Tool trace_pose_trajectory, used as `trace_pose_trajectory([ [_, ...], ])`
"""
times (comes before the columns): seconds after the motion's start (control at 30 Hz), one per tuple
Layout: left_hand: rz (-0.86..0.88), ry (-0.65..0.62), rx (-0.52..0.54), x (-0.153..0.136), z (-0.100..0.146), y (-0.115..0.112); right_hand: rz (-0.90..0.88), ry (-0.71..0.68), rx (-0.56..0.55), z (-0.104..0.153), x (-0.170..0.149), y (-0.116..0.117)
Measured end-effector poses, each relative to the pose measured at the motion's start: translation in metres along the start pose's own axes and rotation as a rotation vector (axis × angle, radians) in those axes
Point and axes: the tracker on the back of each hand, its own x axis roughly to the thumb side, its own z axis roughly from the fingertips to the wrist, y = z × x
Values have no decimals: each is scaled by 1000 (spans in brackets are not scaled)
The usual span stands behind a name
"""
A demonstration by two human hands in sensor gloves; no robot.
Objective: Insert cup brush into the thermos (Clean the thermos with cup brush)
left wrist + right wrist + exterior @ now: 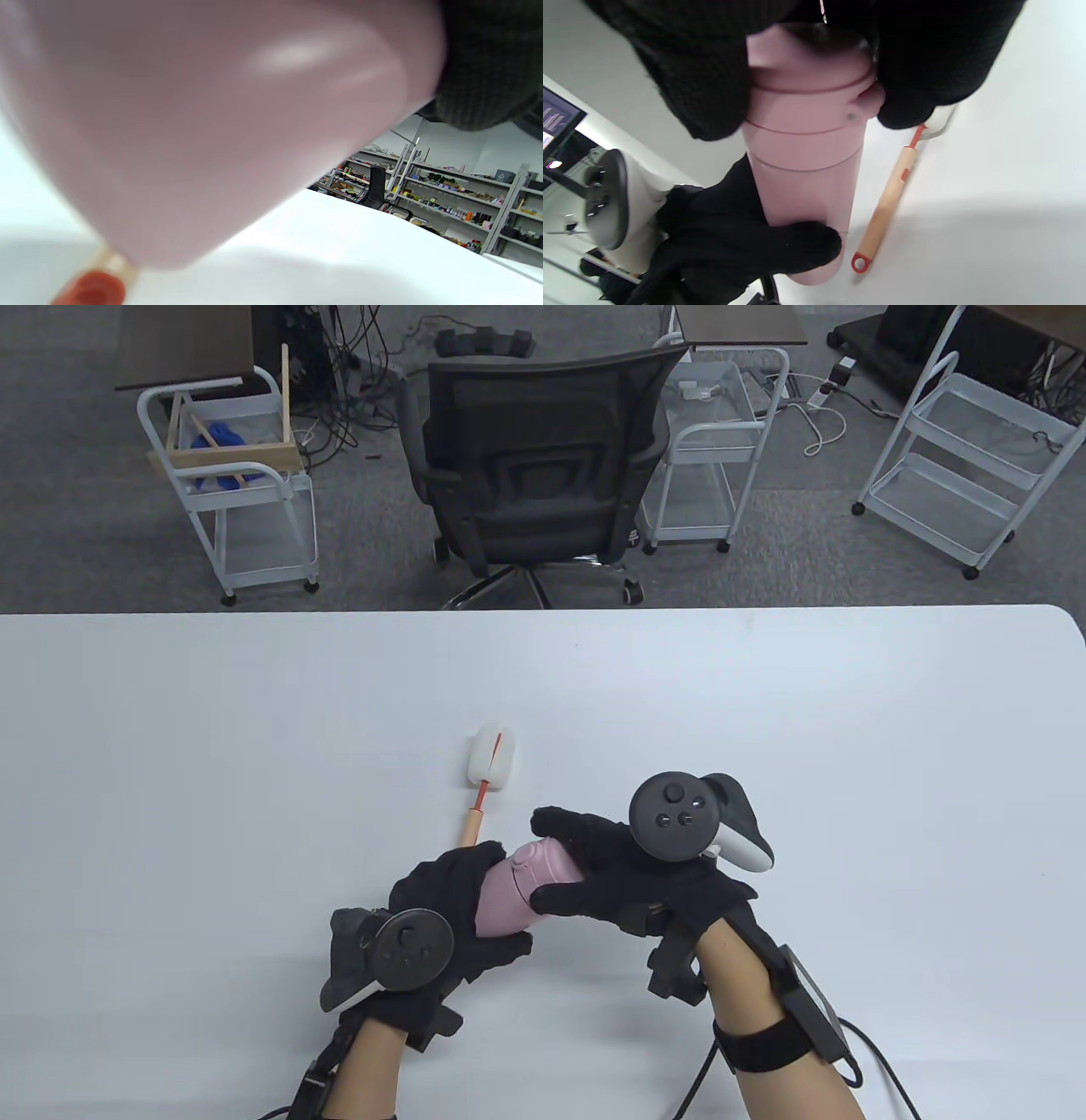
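L hand (458,916) – blk knit glove, grey tracker | R hand (628,874) – same, wrist strap, cable

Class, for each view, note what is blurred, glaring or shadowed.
Table view: sharp, even light, faint shadow beneath the hands. Left wrist view: pink thermos fills the frame, badly out of focus, with a glare patch. Right wrist view: thermos crisp, cup brush slightly soft, broad shadow on the table.

We are seeing a white desk (254,780) carrying a cup brush (486,776), lying flat near the middle, its white head pointing far and its wooden handle running back toward us.
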Motion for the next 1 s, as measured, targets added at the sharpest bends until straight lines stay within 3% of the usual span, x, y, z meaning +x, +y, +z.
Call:
trace_pose_trajectory([
  [0.17, 27, -3, -6, -1, 0, 0, -56, -97, 34, 0, -1, -3],
  [0.4, 10, 8, 10, 0, 0, 1, -157, -101, 39, 2, -5, -2],
  [0.47, -1, 6, 10, 0, 0, 1, -179, -35, -6, 3, -7, -2],
  [0.57, -47, -2, 14, 4, 1, 1, -71, 120, -99, 4, -10, 0],
  [0.73, -99, -11, 5, 9, 0, -2, -43, 226, -47, -1, -15, 6],
  [1.0, -78, -3, -9, 6, 0, -1, -89, 32, 9, -6, -8, 6],
])
